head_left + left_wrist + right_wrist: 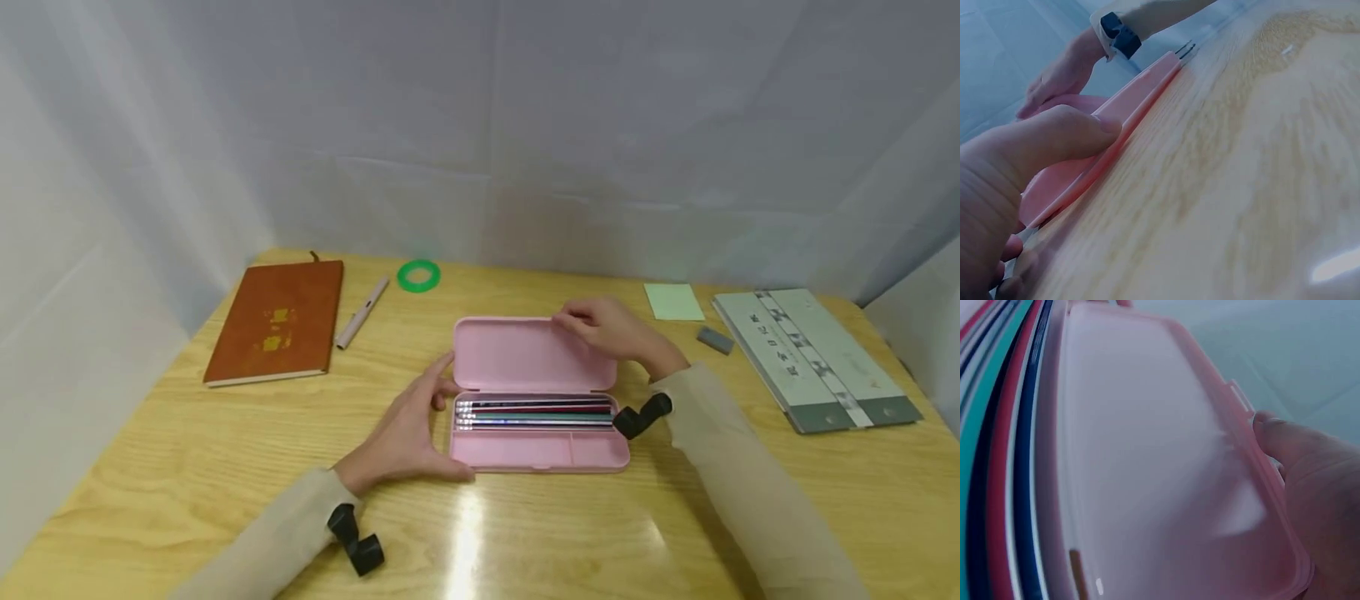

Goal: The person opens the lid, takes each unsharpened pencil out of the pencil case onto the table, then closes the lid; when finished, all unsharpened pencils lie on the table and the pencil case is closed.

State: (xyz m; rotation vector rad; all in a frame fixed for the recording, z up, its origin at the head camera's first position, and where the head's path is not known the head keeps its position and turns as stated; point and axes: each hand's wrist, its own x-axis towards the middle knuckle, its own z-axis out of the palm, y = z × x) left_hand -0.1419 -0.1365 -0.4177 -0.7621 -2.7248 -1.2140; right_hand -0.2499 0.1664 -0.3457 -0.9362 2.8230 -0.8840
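Observation:
A pink pencil case [510,452] lies on the wooden table with its lid [517,354] raised at the back. Several pencils [532,414] lie side by side in its rear compartment, silvery ends to the left; the divided front compartment holds nothing. My left hand [408,429] holds the case at its left end, thumb along the front edge and fingers farther back. In the left wrist view the thumb [1079,131] presses on the case's rim. At the lid's upper right, my right hand [611,332] pinches the free edge, its thumb [1279,437] beside the clasp tab in the right wrist view.
To the left lie a brown notebook [277,325], a light pen [363,313] and a green tape ring [405,284]. Green sticky notes [673,302], a grey eraser [715,340] and a pale-green book [795,333] lie to the right. A pale curtain [480,125] hangs behind the table.

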